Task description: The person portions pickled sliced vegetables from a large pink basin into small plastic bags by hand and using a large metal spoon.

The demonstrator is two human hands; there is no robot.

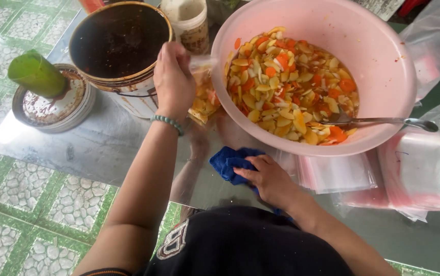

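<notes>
Small clear plastic bag filled with yellow and orange sliced pieces [203, 94], hanging just off the left edge of the big pink plastic basin [383, 66] and pinched shut at its neck by the left hand [173, 76], fingers closed tight on the twisted top. Bottom of the bag near or on the worktop; contact not clear. Lower down, crumpled blue cloth [228, 162] pressed flat to the shiny grey metal worktop [92, 148] under the right hand [268, 179], fingers curled loosely over it, right below the basin's near rim. Hands well apart, one above the other toward the worktop's near side. Inside the basin, a heap of the same yellow and orange slices with a long metal spoon [383, 121] lying across the right rim, handle sticking out past the edge. Tight on the left: a rusty round tin can with dark insides [120, 41] just beside the left hand, a white plastic tub [189, 20] behind it, and a round stained lid carrying a green plastic funnel-like piece [36, 74] near the worktop's left edge. On the right, stacks of flat clear plastic bags [414, 174] tucked under and beside the basin. Open bare worktop only in the strip between can and cloth; green patterned tile floor [30, 204] beyond the near-left edge.
</notes>
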